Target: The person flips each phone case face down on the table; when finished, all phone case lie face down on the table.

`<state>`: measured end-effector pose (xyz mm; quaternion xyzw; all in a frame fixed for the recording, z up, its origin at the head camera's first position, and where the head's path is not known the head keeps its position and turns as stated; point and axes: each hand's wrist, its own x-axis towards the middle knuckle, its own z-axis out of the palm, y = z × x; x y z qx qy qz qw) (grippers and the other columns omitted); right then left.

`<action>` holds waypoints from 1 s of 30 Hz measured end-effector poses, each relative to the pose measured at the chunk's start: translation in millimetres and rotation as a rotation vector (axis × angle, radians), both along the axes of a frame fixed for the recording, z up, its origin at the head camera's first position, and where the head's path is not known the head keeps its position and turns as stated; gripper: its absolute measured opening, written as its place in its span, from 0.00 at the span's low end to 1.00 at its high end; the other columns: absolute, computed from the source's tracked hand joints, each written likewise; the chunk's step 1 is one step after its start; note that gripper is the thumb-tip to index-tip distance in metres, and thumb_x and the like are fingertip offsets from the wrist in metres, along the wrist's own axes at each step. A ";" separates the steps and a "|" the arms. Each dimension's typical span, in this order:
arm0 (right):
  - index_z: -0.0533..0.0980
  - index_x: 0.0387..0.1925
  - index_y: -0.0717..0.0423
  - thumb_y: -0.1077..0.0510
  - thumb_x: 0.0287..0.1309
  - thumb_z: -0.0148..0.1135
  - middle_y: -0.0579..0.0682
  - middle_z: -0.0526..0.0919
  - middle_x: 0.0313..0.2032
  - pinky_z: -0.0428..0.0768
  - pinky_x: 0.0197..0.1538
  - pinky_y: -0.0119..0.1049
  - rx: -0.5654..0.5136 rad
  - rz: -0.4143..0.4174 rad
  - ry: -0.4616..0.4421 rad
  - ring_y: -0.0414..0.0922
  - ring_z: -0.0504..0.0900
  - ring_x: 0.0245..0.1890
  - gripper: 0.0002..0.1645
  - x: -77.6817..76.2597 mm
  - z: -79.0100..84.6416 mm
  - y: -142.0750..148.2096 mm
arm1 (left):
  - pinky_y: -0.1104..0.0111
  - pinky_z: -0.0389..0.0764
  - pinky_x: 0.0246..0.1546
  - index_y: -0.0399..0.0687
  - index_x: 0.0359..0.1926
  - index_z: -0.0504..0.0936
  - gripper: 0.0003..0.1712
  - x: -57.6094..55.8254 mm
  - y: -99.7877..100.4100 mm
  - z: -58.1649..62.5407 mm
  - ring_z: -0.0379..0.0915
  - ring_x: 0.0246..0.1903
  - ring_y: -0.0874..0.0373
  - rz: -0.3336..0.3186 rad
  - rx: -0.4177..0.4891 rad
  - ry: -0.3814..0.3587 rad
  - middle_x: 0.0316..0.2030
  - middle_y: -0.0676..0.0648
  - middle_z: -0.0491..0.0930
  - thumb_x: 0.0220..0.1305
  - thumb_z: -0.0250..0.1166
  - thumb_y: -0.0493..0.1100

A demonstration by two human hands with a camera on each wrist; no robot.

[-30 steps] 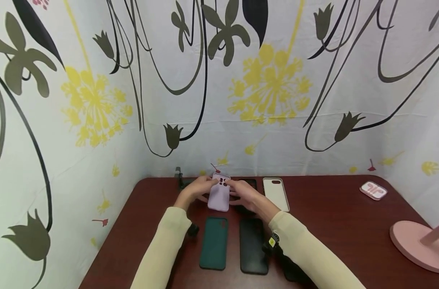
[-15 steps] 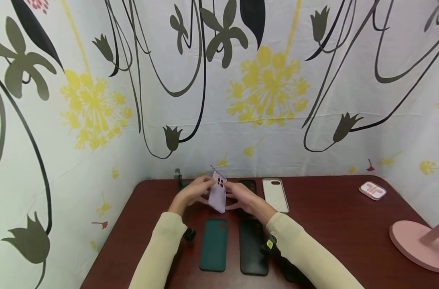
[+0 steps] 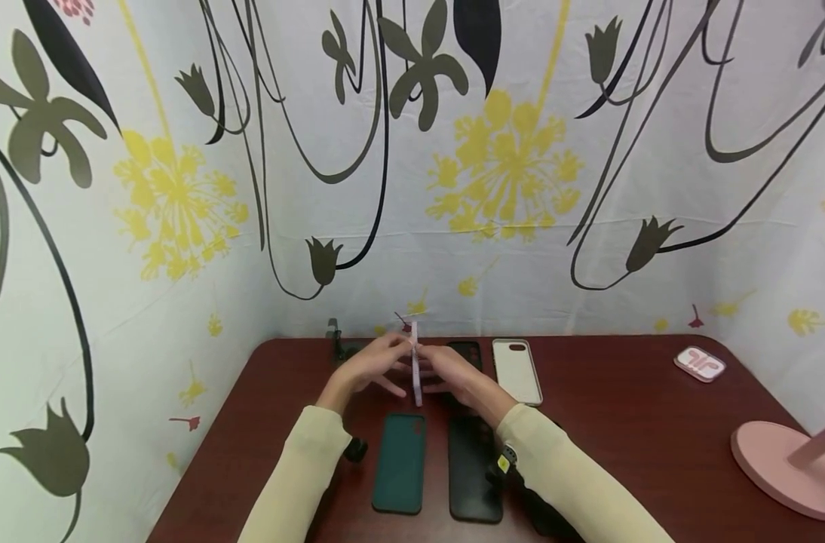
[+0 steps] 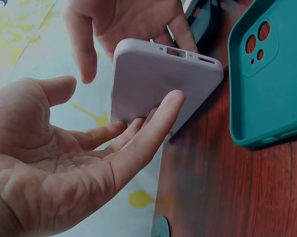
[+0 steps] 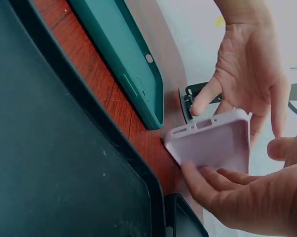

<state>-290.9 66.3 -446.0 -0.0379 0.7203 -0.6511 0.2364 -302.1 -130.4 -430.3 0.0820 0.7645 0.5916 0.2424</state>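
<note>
A pale purple phone case [image 3: 416, 385] stands edge-on to the head camera at the table's far side, between the two hands. My left hand [image 3: 365, 366] has long fingers [image 4: 156, 126] against the case's outer face; its thumb is apart from it. From the other side, my right hand [image 3: 453, 369] touches the hollow inner side with its fingers [image 5: 195, 180], thumb also apart. In both wrist views the case's port-hole end points at the camera. Nearer the front lie a teal phone case [image 3: 399, 464] and a black phone case [image 3: 473, 475].
A white phone case [image 3: 517, 369] lies right of the hands, beside another black case [image 3: 467, 348] partly hidden by the right hand. Far right are a small white-and-pink item [image 3: 700, 363] and a round pink base [image 3: 772, 467]. Patterned cloth [image 3: 412, 188] hangs behind the table [image 3: 630, 400].
The purple case has turned about its upright axis, from showing its back and camera holes to standing edge-on. The left thumb and fingers have spread away from it somewhat.
</note>
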 end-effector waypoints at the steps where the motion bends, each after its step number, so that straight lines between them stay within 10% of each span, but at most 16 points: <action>1: 0.70 0.74 0.62 0.44 0.82 0.46 0.66 0.75 0.71 0.83 0.66 0.59 0.001 0.005 0.006 0.60 0.78 0.68 0.33 0.3 -0.4 0.3 | 0.46 0.92 0.41 0.46 0.75 0.67 0.30 1.2 0.6 0.4 0.72 0.70 0.34 -0.005 0.003 0.003 0.73 0.35 0.67 0.84 0.53 0.58; 30: 0.71 0.70 0.63 0.60 0.78 0.50 0.70 0.80 0.60 0.93 0.44 0.55 -0.099 -0.125 -0.018 0.57 0.88 0.52 0.24 4.5 -6.8 0.0 | 0.44 0.91 0.47 0.40 0.79 0.64 0.36 -1.1 -13.7 -18.6 0.67 0.74 0.36 0.040 0.080 -0.095 0.75 0.33 0.66 0.85 0.48 0.59</action>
